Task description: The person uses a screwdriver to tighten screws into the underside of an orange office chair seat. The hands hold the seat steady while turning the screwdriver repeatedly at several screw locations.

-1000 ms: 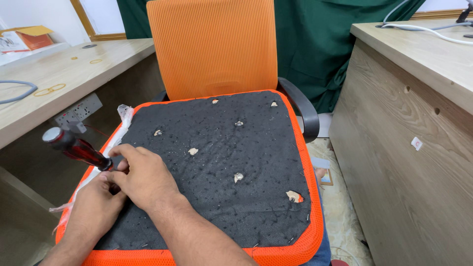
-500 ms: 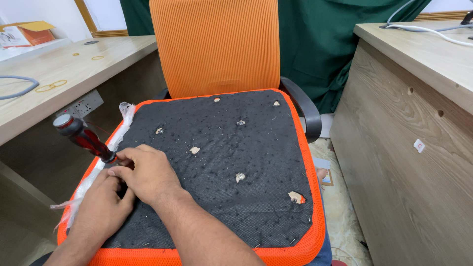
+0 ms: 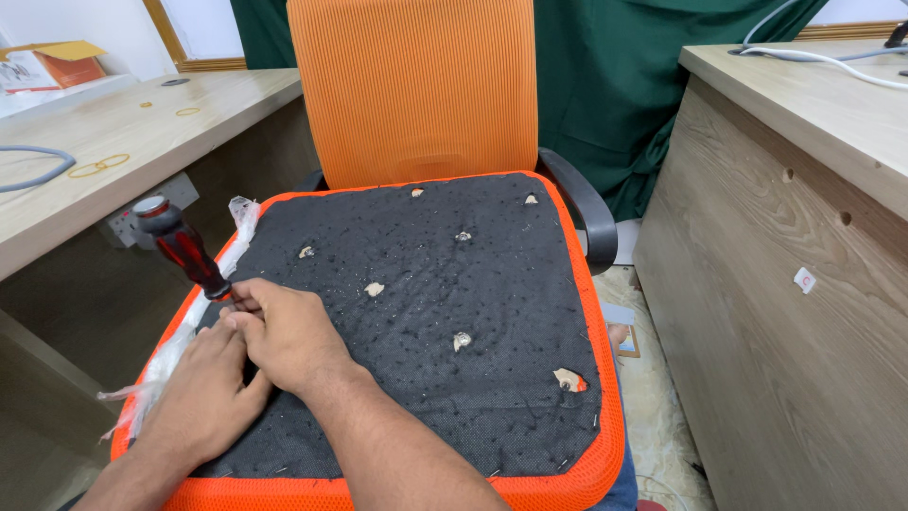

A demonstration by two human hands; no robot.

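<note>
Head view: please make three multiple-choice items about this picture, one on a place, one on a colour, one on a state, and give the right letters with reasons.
1. Where do both hands work on the seat cushion?
A. at its left edge
B. at its right edge
C. on the backrest

2. What colour is the screwdriver handle?
A. yellow
B. dark red with black
C. blue

3. How does the screwdriver stand?
A. flat on the desk
B. tilted, handle up and to the left
C. lying on the floor

Answers: 1 A, the left hand and right hand meet there; 2 B, the handle shows it; 3 B, its tip goes down to the fingers.
</note>
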